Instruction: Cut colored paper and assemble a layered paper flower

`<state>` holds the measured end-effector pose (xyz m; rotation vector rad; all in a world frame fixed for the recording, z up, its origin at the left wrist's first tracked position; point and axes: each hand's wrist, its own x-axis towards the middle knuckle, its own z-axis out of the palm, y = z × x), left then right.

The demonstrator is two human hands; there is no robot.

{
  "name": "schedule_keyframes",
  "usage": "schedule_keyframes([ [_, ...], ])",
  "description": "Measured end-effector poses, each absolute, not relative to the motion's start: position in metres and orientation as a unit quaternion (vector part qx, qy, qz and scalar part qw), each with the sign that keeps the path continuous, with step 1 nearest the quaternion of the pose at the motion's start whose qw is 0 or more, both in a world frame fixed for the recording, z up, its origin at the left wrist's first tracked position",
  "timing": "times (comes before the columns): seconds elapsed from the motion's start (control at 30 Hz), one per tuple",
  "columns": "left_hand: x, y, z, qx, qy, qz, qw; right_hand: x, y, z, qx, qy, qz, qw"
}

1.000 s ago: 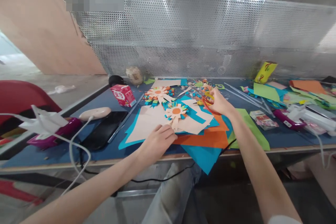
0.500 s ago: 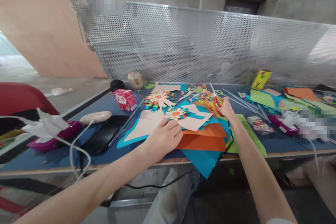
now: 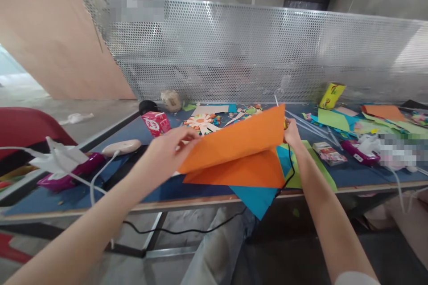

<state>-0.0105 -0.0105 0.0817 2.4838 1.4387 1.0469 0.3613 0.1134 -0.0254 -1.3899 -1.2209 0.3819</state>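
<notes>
Nearest: a black cable (image 3: 187,230) hangs below the near edge of the blue surface (image 3: 361,171).

Near edge, centre: a teal paper sheet (image 3: 257,198) overhangs the edge with one corner pointing down. A flat orange paper sheet (image 3: 247,173) lies on top of it.

Item in hand: an orange rectangular paper sheet (image 3: 240,140), plain, matte and uncreased. It is lifted off the stack and tilted, its far right corner highest and its near edge just above the flat orange sheet.
- Left hand (image 3: 167,144): fingers pinching the sheet's left edge, thumb on top.
- Right hand (image 3: 292,136): at the sheet's far right corner. Its fingers are hidden behind the paper, so their state cannot be told.

Right of the stack: a light green paper strip (image 3: 321,167), a small printed packet (image 3: 327,151) and a magenta tool (image 3: 354,151).

Left end: a purple tool (image 3: 67,178) under a white cable (image 3: 96,178), and a cream oval object (image 3: 121,147).

Further back: a red-and-white carton (image 3: 156,123), a peach paper flower with an orange centre (image 3: 200,121) among coloured scraps, and an upright yellow packet (image 3: 331,95) towards the far right.

Far edge: a perforated metal screen (image 3: 234,53) runs its full length.
</notes>
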Motion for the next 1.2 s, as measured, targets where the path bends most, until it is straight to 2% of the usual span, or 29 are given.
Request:
schedule_keyframes([
  [0.13,-0.029,0.001,0.102,0.739,0.511,0.422,0.12,0.354,0.109,-0.026,-0.621,-0.527,0.139,0.563],
  [0.4,-0.046,0.028,0.102,0.615,0.524,0.574,0.133,0.332,0.097,-0.025,-0.646,-0.563,0.108,0.504],
  [0.6,-0.019,0.063,0.061,0.452,0.469,0.647,0.396,0.322,0.098,-0.031,-0.628,-0.566,0.097,0.526],
  [0.7,-0.001,0.065,0.036,0.405,0.436,0.594,0.541,0.325,0.096,-0.028,-0.607,-0.563,0.098,0.552],
  [0.83,0.007,0.062,0.014,0.386,0.427,0.538,0.616,0.325,0.089,-0.015,-0.576,-0.573,0.092,0.576],
  [0.9,0.005,0.066,0.016,0.386,0.4,0.551,0.623,0.32,0.085,-0.005,-0.536,-0.585,0.121,0.597],
  [1.0,-0.001,0.077,0.035,0.375,0.325,0.612,0.616,0.301,0.077,0.011,-0.475,-0.578,0.248,0.615],
  [1.07,-0.006,0.085,0.054,0.393,0.263,0.63,0.616,0.282,0.07,0.02,-0.447,-0.555,0.359,0.603],
  [1.2,-0.012,0.092,0.077,0.402,0.192,0.641,0.624,0.241,0.058,0.033,-0.418,-0.52,0.478,0.572],
])
